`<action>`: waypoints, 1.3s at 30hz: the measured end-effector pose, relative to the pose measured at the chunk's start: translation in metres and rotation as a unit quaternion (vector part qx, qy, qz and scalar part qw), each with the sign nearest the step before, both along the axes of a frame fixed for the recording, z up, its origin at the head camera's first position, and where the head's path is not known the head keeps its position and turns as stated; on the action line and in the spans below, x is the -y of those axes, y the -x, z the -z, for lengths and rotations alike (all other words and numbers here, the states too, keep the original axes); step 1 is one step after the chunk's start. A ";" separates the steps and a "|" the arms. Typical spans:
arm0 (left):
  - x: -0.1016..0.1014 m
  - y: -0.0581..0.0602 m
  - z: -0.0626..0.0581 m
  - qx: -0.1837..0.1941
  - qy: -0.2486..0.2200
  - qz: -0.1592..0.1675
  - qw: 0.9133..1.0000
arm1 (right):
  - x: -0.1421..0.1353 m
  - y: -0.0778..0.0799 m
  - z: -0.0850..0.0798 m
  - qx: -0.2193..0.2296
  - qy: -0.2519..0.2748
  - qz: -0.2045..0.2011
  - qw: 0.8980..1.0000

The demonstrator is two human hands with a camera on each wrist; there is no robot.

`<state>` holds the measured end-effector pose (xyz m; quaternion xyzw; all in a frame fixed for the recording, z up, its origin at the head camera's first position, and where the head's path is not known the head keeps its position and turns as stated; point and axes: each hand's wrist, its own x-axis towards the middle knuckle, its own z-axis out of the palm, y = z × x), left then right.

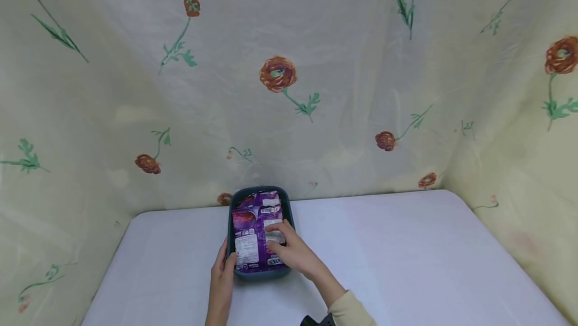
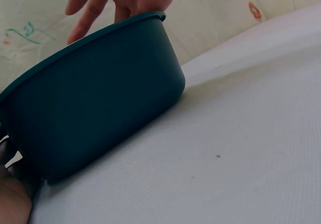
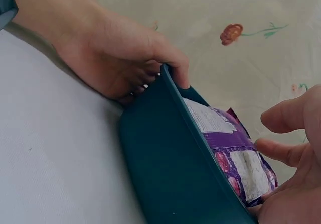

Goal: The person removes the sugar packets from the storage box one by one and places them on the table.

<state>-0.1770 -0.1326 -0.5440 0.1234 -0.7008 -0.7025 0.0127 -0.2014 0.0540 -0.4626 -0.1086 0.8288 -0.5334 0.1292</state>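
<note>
White table [image 1: 406, 256] carries, as I watch remotely, one dark teal basin [image 2: 100, 98], inside which lie glossy purple packets [image 1: 247, 248], at least two, with pale printed labels. One left hand [image 1: 222, 276] grips the basin's side; one right hand [image 1: 295, 253] is at the packets, thumb and finger apart.

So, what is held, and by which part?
The left hand grips the teal bin by its left rim and wall; whether the right hand holds anything cannot be told.

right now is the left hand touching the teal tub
Touching: the right wrist view shows the left hand with its thumb hooked over the rim of the teal tub.
</note>
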 end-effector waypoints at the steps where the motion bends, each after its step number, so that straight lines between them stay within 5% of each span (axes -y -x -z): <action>1: 0.000 -0.001 0.001 -0.001 -0.002 0.001 1.000 | 0.001 0.000 0.000 0.007 -0.002 0.001 1.000; 10: 0.003 0.000 0.003 -0.014 0.004 0.005 1.000 | 0.004 -0.002 0.003 -0.010 0.001 0.001 1.000; 21: 0.003 -0.002 0.002 -0.022 0.010 0.000 1.000 | -0.005 -0.003 0.009 -0.063 0.091 -0.054 0.992; 29: 0.002 -0.002 0.003 -0.002 -0.006 0.004 1.000 | -0.011 -0.001 0.013 -0.143 -0.016 -0.114 0.983; 39: 0.002 0.001 0.002 -0.002 -0.002 -0.007 1.000 | -0.004 0.003 0.021 -0.165 0.036 -0.034 0.985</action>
